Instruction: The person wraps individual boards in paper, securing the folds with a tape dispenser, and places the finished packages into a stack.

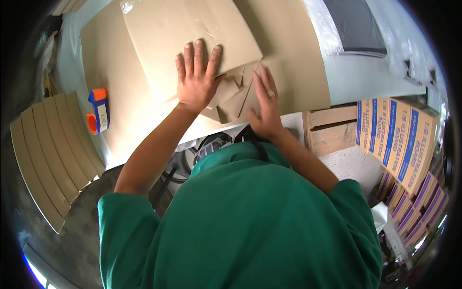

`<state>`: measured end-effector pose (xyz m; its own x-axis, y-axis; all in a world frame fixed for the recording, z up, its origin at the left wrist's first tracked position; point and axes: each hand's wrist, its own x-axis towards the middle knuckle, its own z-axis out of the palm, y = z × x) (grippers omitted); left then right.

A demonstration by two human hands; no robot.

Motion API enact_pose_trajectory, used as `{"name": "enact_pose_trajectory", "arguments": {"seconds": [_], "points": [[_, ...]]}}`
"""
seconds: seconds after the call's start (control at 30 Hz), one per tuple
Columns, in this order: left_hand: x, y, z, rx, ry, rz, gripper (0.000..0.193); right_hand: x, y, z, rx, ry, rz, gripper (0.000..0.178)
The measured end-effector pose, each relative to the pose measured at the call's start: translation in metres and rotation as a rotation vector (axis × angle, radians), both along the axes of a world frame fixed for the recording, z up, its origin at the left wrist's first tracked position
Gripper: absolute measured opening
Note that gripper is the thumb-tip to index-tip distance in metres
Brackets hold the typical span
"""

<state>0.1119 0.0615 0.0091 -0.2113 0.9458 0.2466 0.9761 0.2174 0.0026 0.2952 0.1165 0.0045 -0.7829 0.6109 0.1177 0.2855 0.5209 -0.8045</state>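
A flat, boxy package wrapped in brown paper [159,43] lies in front of me, with clear tape on its top. My left hand [195,84] rests flat on it near the close edge, fingers spread. At the close right end the paper is folded into creased flaps [233,98]. Beside those flaps is my right hand [267,108], a ring on one finger. Its fingers are stretched out along the paper's edge, slightly blurred, and hold nothing that I can see. Whether they press on the paper I cannot tell.
Under the package lies a large brown sheet [301,62] on a pale table. A blue and orange tape dispenser [101,111] stands at left, near stacked brown boards [57,144]. At right are a dark plastic-wrapped pack [356,26], a wooden crate [332,127] and stacked printed boxes [399,139].
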Motion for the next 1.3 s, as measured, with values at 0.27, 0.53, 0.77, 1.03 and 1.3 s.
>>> {"name": "enact_pose_trajectory", "arguments": {"seconds": [0.27,0.53,0.77,1.03,1.3], "points": [[-0.025,-0.016,0.004,-0.099,-0.074,-0.155,0.078,-0.087,-0.058,-0.014,0.251,-0.724,-0.191,0.074],[-0.07,-0.093,0.008,-0.088,-0.226,0.005,0.09,-0.122,-0.058,-0.01,0.177,-1.047,-0.252,0.081],[-0.055,-0.122,-0.09,0.124,0.165,0.349,0.088,-0.138,-0.065,-0.038,0.101,-0.98,-0.484,0.069],[-0.042,-0.118,-0.087,0.192,-0.029,0.335,0.098,-0.132,-0.052,0.018,0.064,-1.179,-0.088,0.077],[-0.018,-0.127,-0.075,0.098,-0.309,-0.351,0.079,-0.137,-0.046,-0.006,0.052,-1.079,-0.317,0.073]]}}
